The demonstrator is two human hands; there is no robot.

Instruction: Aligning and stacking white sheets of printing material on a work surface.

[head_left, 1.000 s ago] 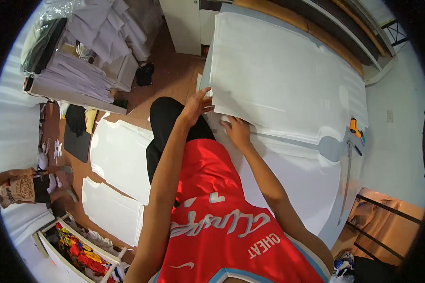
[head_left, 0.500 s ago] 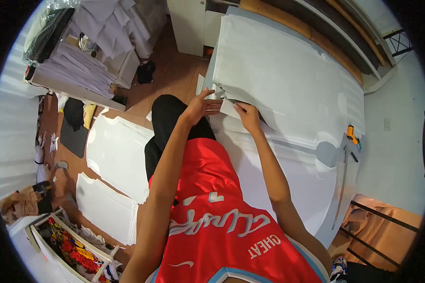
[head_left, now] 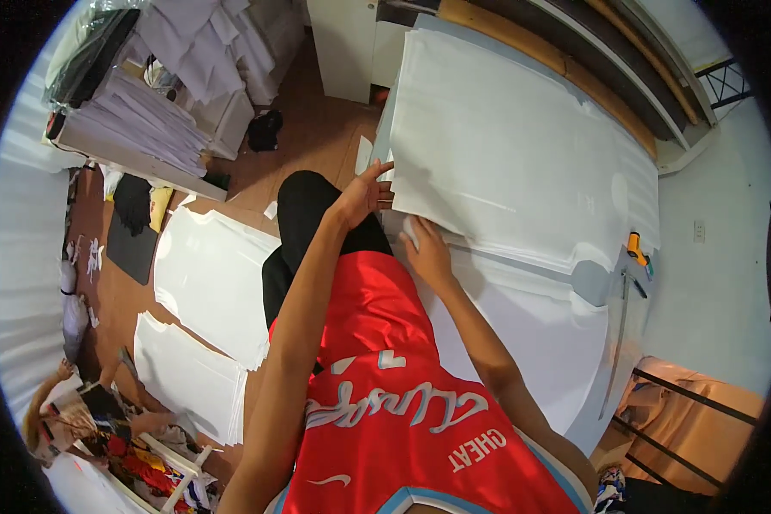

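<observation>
A stack of large white shirt-shaped sheets (head_left: pixel 497 146) lies on the table; I cannot tell whether they are paper or cloth. At its left edge is my left hand (head_left: pixel 364 199), fingers stretched out and thumb apart, with the tips touching or just under the edge. My right hand (head_left: pixel 430 257) is at the near-left corner, its fingers curled at the lower edge. Between its thumb and fingers shows a small bit of white material (head_left: pixel 411 229); whether it belongs to the sheet is unclear. More white sheets (head_left: pixel 522 308) lie under my right forearm.
White cut sheets (head_left: pixel 210 283) lie on the floor at left. An orange and black tool (head_left: pixel 636 248) and a metal ruler (head_left: pixel 618 338) rest by the table's right edge. Shelves (head_left: pixel 137 128) hold white sheets. Another person's arm (head_left: pixel 50 398) shows at lower left, by a rack of colourful cloth.
The lifted corner of the top sheet has come down flatter. My right hand has moved left and nearer to me. The other person at lower left has come further into view.
</observation>
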